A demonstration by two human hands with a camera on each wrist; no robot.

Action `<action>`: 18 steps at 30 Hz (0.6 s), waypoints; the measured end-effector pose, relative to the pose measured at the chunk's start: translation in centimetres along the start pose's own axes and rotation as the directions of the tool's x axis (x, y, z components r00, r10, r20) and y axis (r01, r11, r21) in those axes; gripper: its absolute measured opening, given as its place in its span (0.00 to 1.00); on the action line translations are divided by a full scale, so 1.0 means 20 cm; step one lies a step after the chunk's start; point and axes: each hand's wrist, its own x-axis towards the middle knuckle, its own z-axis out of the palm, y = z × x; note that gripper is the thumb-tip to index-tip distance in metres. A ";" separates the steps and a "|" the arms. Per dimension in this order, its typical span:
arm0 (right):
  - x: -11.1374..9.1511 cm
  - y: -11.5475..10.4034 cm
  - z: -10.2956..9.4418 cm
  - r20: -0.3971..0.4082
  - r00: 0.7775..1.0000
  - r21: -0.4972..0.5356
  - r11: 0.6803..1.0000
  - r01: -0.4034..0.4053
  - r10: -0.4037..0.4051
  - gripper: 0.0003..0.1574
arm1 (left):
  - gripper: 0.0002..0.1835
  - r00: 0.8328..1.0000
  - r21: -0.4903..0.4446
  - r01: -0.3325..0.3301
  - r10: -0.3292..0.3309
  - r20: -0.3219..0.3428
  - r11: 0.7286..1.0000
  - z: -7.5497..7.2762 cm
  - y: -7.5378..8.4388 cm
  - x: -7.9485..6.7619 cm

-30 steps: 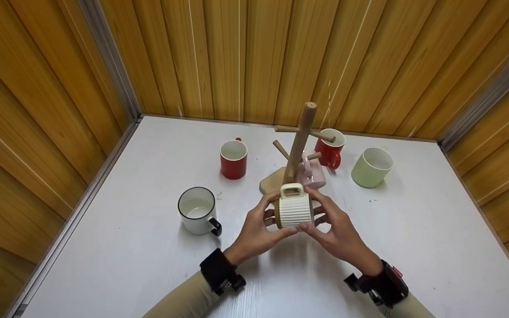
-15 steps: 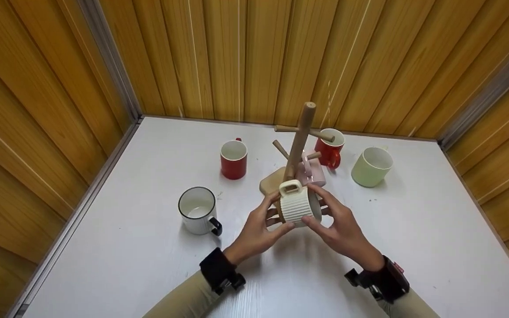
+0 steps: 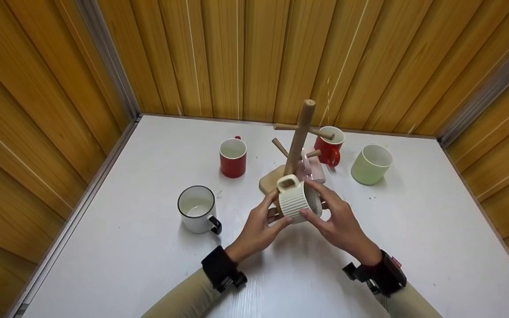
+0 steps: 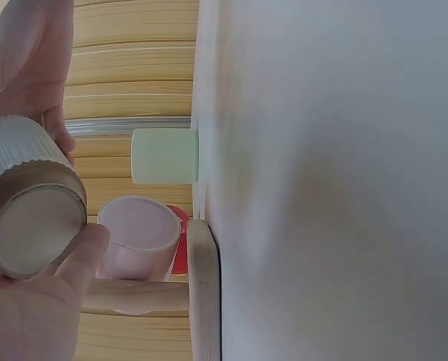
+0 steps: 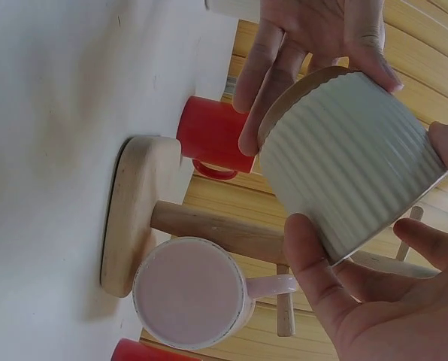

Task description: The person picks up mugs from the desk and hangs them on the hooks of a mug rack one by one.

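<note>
Both hands pinch a ribbed cream mug between thumbs and fingers, the left hand (image 3: 256, 227) at its brown base end and the right hand (image 3: 342, 224) at its rim; the cream mug (image 3: 292, 204) is held above the white table (image 3: 117, 251), tilted on its side with handle up, its mouth toward the right hand showing a pale inside. Left of it, a white mug (image 3: 196, 224) with a black rim and handle stands upright, bare white within. Just beyond the held mug rises a wooden rack (image 3: 298, 143), a pink mug (image 3: 319, 173) hanging sideways by its handle on a lower peg; its inside cannot be made out. Farther off, a green mug (image 3: 367, 172), a red mug (image 3: 233, 168) and a second red mug (image 3: 325, 151) stand upright with whitish interiors, before wood-look panels (image 3: 219, 57).
</note>
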 end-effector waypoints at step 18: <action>0.03 0.01 0.01 0.026 0.999 -0.021 0.999 -0.036 0.036 0.43 | 0.39 0.999 0.019 0.047 -0.047 0.000 0.999 0.00 -0.02 0.03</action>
